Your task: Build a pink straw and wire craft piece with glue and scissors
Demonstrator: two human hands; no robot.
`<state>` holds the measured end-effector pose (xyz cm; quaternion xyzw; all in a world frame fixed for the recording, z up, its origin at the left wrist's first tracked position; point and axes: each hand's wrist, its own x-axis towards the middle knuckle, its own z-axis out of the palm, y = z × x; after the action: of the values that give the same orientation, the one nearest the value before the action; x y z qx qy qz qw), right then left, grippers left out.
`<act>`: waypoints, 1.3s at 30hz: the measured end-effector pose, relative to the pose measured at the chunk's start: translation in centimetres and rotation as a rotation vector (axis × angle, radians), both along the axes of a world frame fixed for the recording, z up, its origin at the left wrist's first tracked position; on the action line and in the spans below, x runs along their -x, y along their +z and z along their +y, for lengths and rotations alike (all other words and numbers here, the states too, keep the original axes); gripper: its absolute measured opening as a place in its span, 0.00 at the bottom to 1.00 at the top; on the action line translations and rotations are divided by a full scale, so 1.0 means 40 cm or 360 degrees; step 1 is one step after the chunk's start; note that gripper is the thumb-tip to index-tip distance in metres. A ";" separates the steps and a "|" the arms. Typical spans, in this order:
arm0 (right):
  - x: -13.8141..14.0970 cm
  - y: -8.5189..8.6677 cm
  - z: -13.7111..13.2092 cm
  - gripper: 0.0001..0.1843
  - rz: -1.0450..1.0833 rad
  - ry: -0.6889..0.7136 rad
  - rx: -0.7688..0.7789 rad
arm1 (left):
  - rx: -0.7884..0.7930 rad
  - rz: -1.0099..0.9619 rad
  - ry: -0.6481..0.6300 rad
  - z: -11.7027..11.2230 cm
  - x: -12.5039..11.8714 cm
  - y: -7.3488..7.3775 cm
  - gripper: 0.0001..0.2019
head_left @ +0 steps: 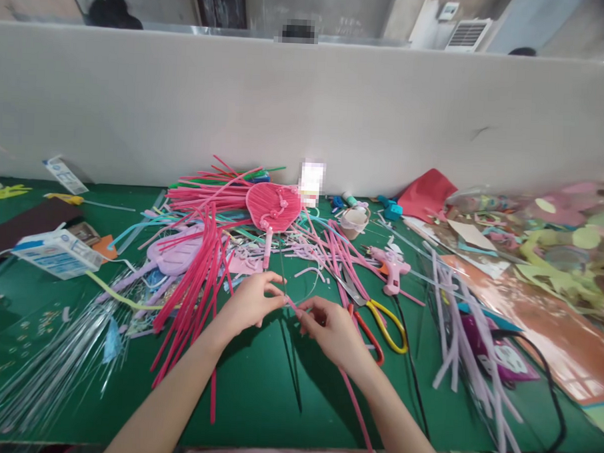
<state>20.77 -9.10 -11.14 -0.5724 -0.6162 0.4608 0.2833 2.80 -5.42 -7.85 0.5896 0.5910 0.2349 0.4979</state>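
Observation:
A thin pink pipe cleaner (292, 305) is pinched between my two hands over the middle of the green table. My left hand (251, 303) has its thumb and fingertips closed on one end. My right hand (330, 326) grips the strip a short way to the right, fingers curled. A longer pink strip (357, 409) runs from under my right hand towards the table's front edge. Beyond the hands lies a pink fan-shaped piece (270, 205) with small flowers and a pale handle. Scissors (386, 329) with yellow and orange handles rest right beside my right hand.
Red-pink pipe cleaners (193, 302) and thin wires (60, 369) spread left. At right are a pink glue gun (392, 267) with a black cord, lilac pipe cleaners (452, 326) and paper scraps (556, 244). A white cup (354, 222) stands behind; a pale partition (187, 108) bounds the table.

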 end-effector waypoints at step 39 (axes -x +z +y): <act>0.035 0.024 0.000 0.21 0.1326 -0.0499 0.0401 | -0.0978 0.0066 0.0645 -0.131 -0.055 0.021 0.11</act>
<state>19.38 -9.11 -10.17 -0.4548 -0.2951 0.6743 0.5014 5.00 -10.67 -7.03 0.5874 0.6076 0.4832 0.2288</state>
